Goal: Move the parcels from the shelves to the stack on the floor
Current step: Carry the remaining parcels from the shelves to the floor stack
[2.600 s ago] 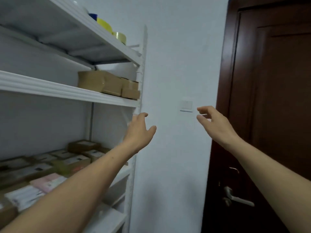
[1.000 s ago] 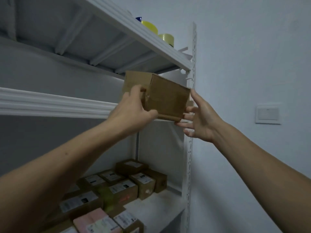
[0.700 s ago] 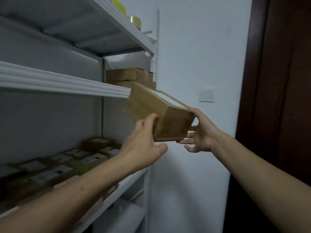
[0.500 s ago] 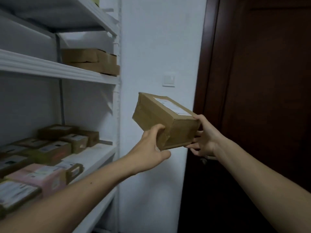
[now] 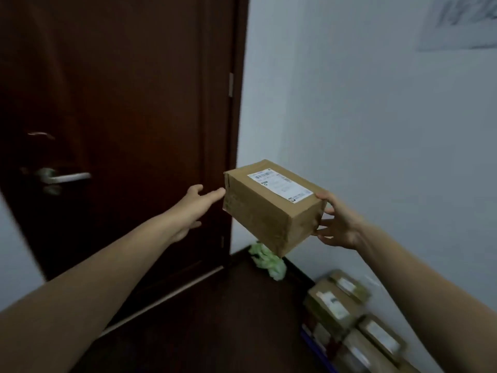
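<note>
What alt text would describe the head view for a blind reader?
A brown parcel with a white label is held between two hands: the left hand presses one end, the right hand grips the other. A stack of parcels sits on the floor, lower right.

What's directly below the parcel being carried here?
Below the parcel in view, a crumpled green bag lies on the dark floor by the wall, its top hidden behind the parcel's lower corner. The floor stack sits further right, not beneath it.
</note>
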